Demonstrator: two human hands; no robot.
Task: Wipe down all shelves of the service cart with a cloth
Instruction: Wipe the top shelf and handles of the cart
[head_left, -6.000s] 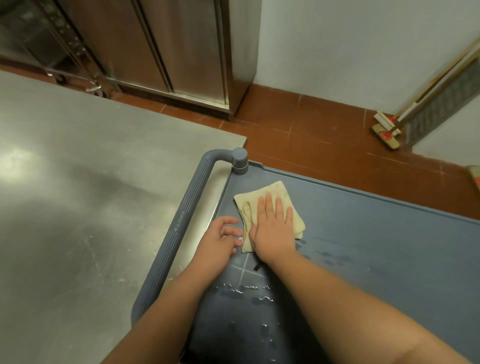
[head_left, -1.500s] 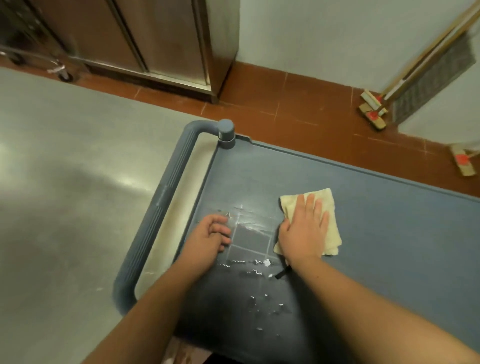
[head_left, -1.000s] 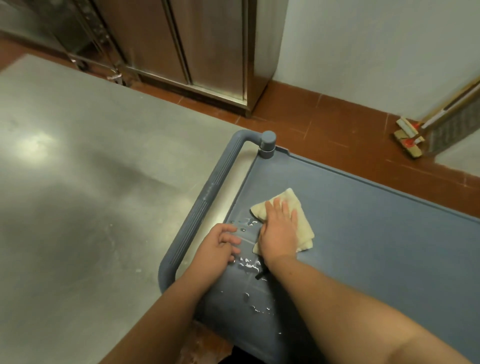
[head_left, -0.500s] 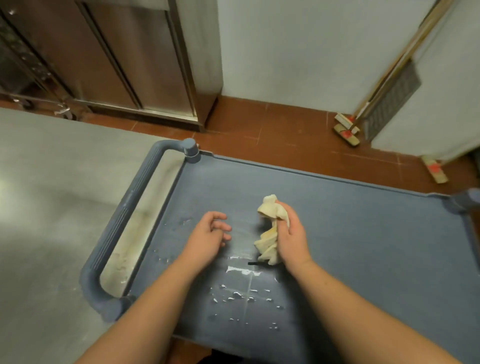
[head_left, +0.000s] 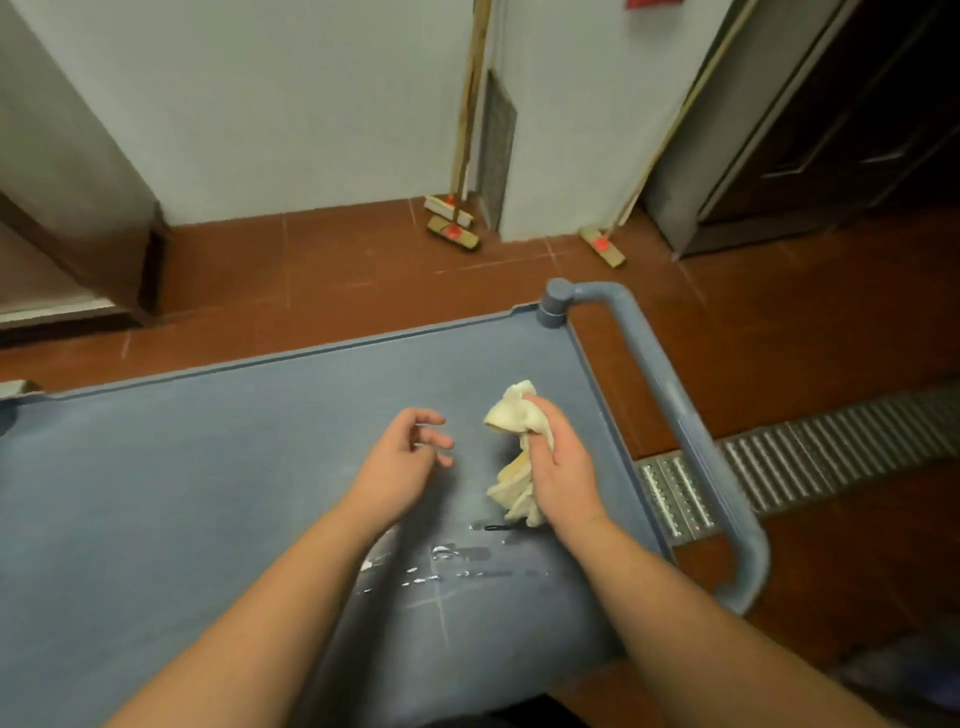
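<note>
Right hand (head_left: 558, 467) clenching the bunched cloth (head_left: 511, 415) should flatten it toward six o'clock droplets (head_left: 447, 553) (left hand (head_left: 402, 460) loosely spread).

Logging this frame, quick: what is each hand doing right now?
Left hand: open, fingers loosely curled, holding nothing.
Right hand: closed around the bunched cloth.

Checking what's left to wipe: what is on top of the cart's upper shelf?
Water droplets and a small dark item lie on the shelf; the right hand grips the cloth. Forearms hide part.
</note>
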